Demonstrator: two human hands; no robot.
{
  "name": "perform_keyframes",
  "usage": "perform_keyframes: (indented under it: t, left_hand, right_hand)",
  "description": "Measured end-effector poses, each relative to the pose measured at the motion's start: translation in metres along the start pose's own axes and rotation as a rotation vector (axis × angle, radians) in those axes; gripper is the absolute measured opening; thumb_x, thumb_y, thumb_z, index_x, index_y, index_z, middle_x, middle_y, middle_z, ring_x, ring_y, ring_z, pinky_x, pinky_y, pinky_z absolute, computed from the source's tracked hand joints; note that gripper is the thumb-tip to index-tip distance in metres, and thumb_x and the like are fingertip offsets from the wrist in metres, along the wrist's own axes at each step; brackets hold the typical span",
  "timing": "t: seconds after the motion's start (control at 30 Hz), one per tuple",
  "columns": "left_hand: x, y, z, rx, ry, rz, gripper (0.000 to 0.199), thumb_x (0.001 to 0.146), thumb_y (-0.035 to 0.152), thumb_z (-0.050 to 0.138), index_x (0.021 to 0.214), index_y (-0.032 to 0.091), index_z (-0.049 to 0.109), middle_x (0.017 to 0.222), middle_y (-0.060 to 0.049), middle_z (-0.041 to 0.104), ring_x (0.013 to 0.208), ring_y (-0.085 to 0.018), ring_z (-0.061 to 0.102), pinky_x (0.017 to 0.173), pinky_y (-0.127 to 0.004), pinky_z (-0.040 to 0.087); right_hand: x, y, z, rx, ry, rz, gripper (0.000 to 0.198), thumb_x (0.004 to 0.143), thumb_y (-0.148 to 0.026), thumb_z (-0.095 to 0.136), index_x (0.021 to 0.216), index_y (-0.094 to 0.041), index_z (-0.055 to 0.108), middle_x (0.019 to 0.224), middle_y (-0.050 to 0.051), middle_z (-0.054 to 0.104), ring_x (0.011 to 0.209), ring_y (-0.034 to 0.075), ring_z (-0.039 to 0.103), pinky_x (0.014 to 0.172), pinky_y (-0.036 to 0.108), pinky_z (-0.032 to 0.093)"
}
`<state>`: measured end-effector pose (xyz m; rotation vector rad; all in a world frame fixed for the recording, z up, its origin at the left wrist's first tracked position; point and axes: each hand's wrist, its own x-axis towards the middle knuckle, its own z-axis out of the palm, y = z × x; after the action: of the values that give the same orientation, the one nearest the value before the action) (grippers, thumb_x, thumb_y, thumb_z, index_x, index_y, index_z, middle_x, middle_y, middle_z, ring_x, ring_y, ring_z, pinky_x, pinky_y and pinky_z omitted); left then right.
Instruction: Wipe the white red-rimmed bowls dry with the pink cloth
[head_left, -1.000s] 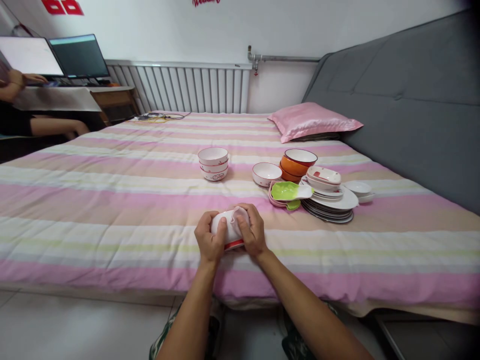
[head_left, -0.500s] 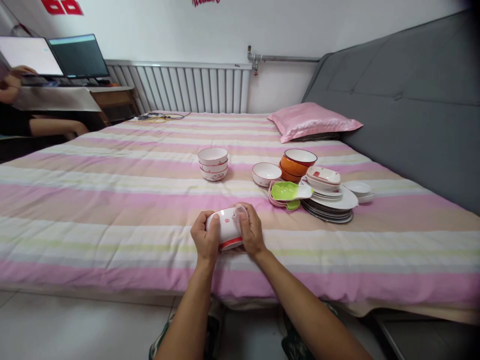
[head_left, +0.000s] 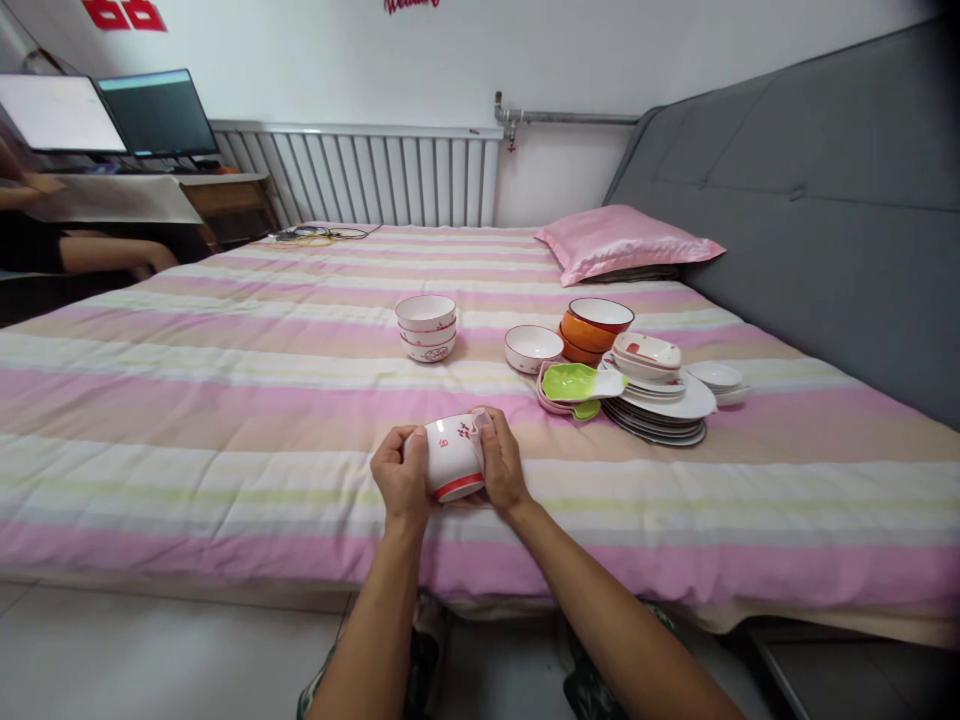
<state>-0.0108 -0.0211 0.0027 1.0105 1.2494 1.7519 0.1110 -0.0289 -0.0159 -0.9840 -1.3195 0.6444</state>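
Tilted on its side, a white bowl point(head_left: 453, 462) with red printed marks and a red foot ring is held just above or on the near part of the bed. My left hand point(head_left: 402, 475) grips its left side, thumb along the outer wall. On the opposite side my right hand point(head_left: 504, 465) is closed, pressing a thin whitish cloth point(head_left: 481, 424) against the bowl; much of this cloth is hidden by the thumb and fingers. The bowl's inside faces away from me.
Beyond my hands stand stacked white bowls point(head_left: 426, 330) and a single bowl point(head_left: 533, 348). To the right are orange bowls point(head_left: 586, 335), a green leaf-shaped dish point(head_left: 574, 382) and stacked plates point(head_left: 667, 405). Behind lies a pink pillow point(head_left: 630, 243). A person point(head_left: 82, 240) sits far left.
The bowl has turned in my hands, so more red print shows beside the cloth. My left hand has shifted slightly left. The other dishes have stayed put.
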Motion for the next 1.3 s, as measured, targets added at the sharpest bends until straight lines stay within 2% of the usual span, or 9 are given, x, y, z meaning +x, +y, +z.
perform_keyframes:
  t: [0.27,0.37,0.57,0.77,0.9,1.0,1.1,1.23,1.3]
  left_hand:
    - [0.000,0.007,0.000,-0.270,0.023,-0.166,0.024,0.056,0.033,0.071,0.056,0.015,0.056,0.050,0.005,0.051,0.045,-0.007,0.043,0.043,-0.020,0.035]
    - [-0.001,0.005,0.002,-0.344,0.024,-0.220,0.024,0.057,0.033,0.071,0.058,0.015,0.054,0.050,0.006,0.050,0.045,-0.007,0.043,0.043,-0.019,0.034]
    - [-0.005,0.003,0.008,-0.443,-0.037,-0.344,0.028,0.061,0.038,0.066,0.060,0.017,0.048,0.053,0.004,0.052,0.050,-0.011,0.052,0.051,-0.024,0.042]
    - [-0.009,0.003,0.019,-0.456,-0.031,-0.397,0.027,0.061,0.040,0.063,0.061,0.017,0.049,0.054,0.003,0.054,0.053,-0.013,0.055,0.056,-0.027,0.046]
    - [-0.010,0.000,0.025,-0.399,-0.028,-0.409,0.025,0.065,0.039,0.061,0.064,0.017,0.049,0.056,0.005,0.052,0.052,-0.011,0.051,0.052,-0.024,0.042]
    - [-0.009,-0.002,0.025,-0.257,0.003,-0.307,0.022,0.070,0.037,0.058,0.065,0.018,0.049,0.056,0.006,0.048,0.049,-0.008,0.044,0.048,-0.021,0.037]
    - [-0.007,-0.002,0.019,-0.079,0.037,-0.126,0.019,0.075,0.034,0.055,0.067,0.017,0.053,0.058,0.005,0.049,0.051,-0.009,0.042,0.049,-0.021,0.036]
    - [-0.009,0.003,0.009,0.221,-0.019,0.237,0.018,0.081,0.032,0.053,0.078,0.017,0.061,0.074,0.000,0.059,0.070,-0.014,0.053,0.066,-0.025,0.043]
    - [-0.012,0.006,0.006,0.329,-0.046,0.373,0.017,0.082,0.030,0.053,0.087,0.017,0.063,0.082,-0.003,0.062,0.079,-0.016,0.056,0.074,-0.028,0.044]
  right_hand:
    - [-0.001,-0.003,-0.001,-0.032,-0.001,-0.039,0.034,0.095,-0.044,0.033,0.112,-0.021,0.052,0.106,0.007,0.060,0.099,0.020,0.057,0.089,0.035,0.045]
    - [0.000,-0.004,-0.003,-0.030,0.008,-0.034,0.035,0.094,-0.045,0.033,0.112,-0.021,0.052,0.105,0.007,0.060,0.098,0.020,0.057,0.089,0.035,0.045]
    - [0.006,-0.007,-0.011,-0.022,0.034,-0.043,0.032,0.094,-0.043,0.037,0.107,-0.021,0.055,0.101,0.006,0.061,0.095,0.020,0.058,0.084,0.034,0.046]
    - [0.013,-0.012,-0.020,-0.049,0.037,-0.059,0.027,0.092,-0.041,0.043,0.102,-0.020,0.057,0.097,0.005,0.062,0.092,0.020,0.057,0.083,0.034,0.045]
    - [0.015,-0.012,-0.021,-0.064,0.037,-0.055,0.025,0.092,-0.039,0.043,0.099,-0.020,0.057,0.094,0.005,0.061,0.089,0.019,0.057,0.082,0.033,0.044]
    - [0.016,-0.011,-0.020,-0.083,0.036,-0.052,0.025,0.092,-0.039,0.042,0.100,-0.020,0.057,0.095,0.005,0.062,0.090,0.019,0.057,0.083,0.033,0.044]
    - [0.015,-0.013,-0.019,-0.121,0.018,-0.074,0.025,0.092,-0.038,0.042,0.101,-0.020,0.057,0.097,0.005,0.062,0.093,0.020,0.057,0.085,0.034,0.044]
    - [0.014,-0.018,-0.015,-0.189,-0.011,-0.119,0.024,0.091,-0.037,0.043,0.103,-0.020,0.056,0.100,0.007,0.061,0.096,0.022,0.056,0.087,0.036,0.044]
    - [0.014,-0.022,-0.013,-0.222,-0.019,-0.138,0.024,0.091,-0.036,0.043,0.103,-0.021,0.056,0.100,0.007,0.061,0.096,0.022,0.055,0.087,0.037,0.043]
